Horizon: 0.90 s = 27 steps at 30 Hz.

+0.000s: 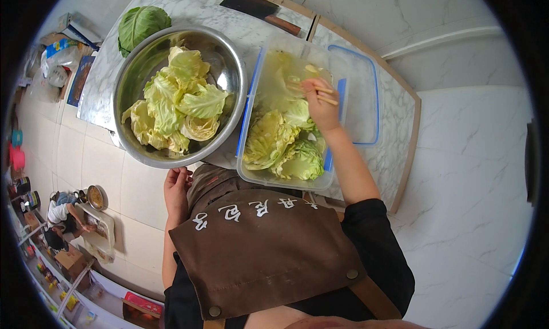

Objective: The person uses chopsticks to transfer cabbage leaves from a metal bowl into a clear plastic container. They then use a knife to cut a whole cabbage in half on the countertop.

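My right hand [321,106] grips a pair of wooden chopsticks [328,100] over a clear plastic container [287,184]; their tips reach in over its cloudy upper part. Cabbage leaves [268,140] and a cabbage piece [303,159] lie in the container's near half. Left of it stands a large stainless steel bowl [237,63] holding a heap of torn cabbage leaves [165,97]. My left hand [177,181] is just below the bowl's near rim, fingers curled; whether it touches the rim is unclear, and nothing shows in it.
A whole green cabbage [143,26] sits behind the bowl. A cleaver [257,7] lies at the marble counter's far edge. The blue-edged lid [364,114] is right of the container. At lower left, another person [62,213] works over a pale tub [112,230] on the floor.
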Each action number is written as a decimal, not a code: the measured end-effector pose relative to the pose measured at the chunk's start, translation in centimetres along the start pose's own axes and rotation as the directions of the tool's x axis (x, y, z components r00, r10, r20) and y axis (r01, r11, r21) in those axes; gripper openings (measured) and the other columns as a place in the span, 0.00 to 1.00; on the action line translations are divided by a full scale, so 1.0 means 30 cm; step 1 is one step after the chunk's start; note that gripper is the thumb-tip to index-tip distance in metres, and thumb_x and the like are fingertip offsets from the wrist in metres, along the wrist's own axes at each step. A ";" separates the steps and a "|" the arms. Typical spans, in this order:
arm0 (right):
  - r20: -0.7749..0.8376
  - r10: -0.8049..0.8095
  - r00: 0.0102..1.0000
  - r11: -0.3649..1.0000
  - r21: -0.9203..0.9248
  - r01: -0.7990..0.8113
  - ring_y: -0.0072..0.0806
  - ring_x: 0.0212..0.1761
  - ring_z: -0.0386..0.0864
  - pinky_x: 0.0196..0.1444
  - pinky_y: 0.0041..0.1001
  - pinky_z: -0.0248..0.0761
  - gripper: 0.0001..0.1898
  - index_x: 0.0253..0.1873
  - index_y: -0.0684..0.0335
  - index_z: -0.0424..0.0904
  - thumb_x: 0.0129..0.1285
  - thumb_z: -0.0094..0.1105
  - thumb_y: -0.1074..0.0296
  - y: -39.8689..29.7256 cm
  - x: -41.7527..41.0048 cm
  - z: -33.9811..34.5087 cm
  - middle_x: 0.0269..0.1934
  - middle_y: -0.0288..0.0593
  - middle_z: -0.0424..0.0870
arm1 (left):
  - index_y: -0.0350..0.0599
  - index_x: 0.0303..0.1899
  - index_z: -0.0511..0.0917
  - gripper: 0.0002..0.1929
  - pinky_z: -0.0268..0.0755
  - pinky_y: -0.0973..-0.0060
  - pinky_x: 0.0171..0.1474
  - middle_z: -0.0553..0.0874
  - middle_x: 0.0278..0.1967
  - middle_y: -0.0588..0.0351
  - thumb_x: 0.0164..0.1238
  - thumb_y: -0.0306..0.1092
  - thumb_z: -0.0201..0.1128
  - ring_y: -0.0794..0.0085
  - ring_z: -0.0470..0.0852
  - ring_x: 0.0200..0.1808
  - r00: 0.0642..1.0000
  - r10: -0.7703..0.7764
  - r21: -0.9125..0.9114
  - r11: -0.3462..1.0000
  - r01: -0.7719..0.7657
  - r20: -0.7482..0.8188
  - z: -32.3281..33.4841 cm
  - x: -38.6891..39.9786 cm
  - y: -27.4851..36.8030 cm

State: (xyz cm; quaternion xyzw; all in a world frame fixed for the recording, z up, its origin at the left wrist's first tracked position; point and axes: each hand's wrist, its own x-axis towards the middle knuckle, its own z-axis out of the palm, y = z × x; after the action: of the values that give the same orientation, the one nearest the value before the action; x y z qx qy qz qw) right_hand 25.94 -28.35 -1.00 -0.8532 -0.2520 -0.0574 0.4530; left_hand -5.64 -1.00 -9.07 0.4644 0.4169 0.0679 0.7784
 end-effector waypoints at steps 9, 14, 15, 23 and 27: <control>0.273 -0.355 0.894 0.932 0.025 0.363 0.36 0.35 0.79 0.41 0.24 0.73 0.07 0.44 0.66 0.83 0.73 0.57 0.69 0.000 -0.031 -0.012 0.39 0.45 0.82 | 0.45 0.42 0.78 0.06 0.69 0.83 0.39 0.82 0.36 0.63 0.78 0.35 0.60 0.83 0.76 0.33 1.000 -0.013 0.046 0.999 0.013 0.002 0.012 0.019 0.000; 0.033 0.087 0.996 0.958 0.271 -0.093 0.27 0.39 0.81 0.43 0.25 0.74 0.10 0.44 0.67 0.83 0.74 0.57 0.66 0.105 0.057 -0.150 0.38 0.42 0.84 | 0.43 0.43 0.78 0.07 0.70 0.82 0.39 0.83 0.37 0.61 0.77 0.35 0.60 0.82 0.76 0.34 1.000 -0.019 0.031 0.999 0.020 -0.018 0.008 0.009 0.011; -0.013 0.018 1.000 0.983 0.184 -0.015 0.27 0.39 0.82 0.42 0.27 0.75 0.10 0.45 0.68 0.83 0.73 0.57 0.67 0.123 0.085 -0.170 0.38 0.42 0.86 | 0.43 0.43 0.78 0.07 0.70 0.82 0.39 0.83 0.37 0.61 0.77 0.35 0.60 0.82 0.76 0.34 1.000 -0.017 0.043 0.999 0.017 -0.011 0.009 0.008 0.010; 0.180 0.040 0.983 0.989 0.134 -0.065 0.23 0.41 0.83 0.46 0.23 0.76 0.15 0.47 0.68 0.84 0.75 0.58 0.60 0.140 0.100 -0.050 0.40 0.41 0.87 | 0.42 0.44 0.79 0.07 0.70 0.82 0.40 0.83 0.37 0.61 0.77 0.35 0.60 0.82 0.77 0.34 1.000 0.004 0.050 0.999 -0.004 -0.010 0.009 0.017 0.002; 0.272 0.063 0.960 0.972 0.202 -0.121 0.23 0.42 0.84 0.47 0.24 0.78 0.15 0.47 0.68 0.84 0.77 0.55 0.60 0.133 0.057 -0.060 0.39 0.40 0.87 | 0.42 0.44 0.79 0.07 0.70 0.82 0.40 0.83 0.37 0.61 0.77 0.35 0.60 0.82 0.77 0.35 1.000 -0.019 0.059 0.998 0.020 -0.016 0.006 0.019 -0.002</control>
State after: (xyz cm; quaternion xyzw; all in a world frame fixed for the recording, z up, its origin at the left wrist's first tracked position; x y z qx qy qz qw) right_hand 29.59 -30.99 -2.37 -0.8097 -0.2746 0.1058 0.5077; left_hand -5.16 -0.89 -9.40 0.4827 0.4290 0.0516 0.7617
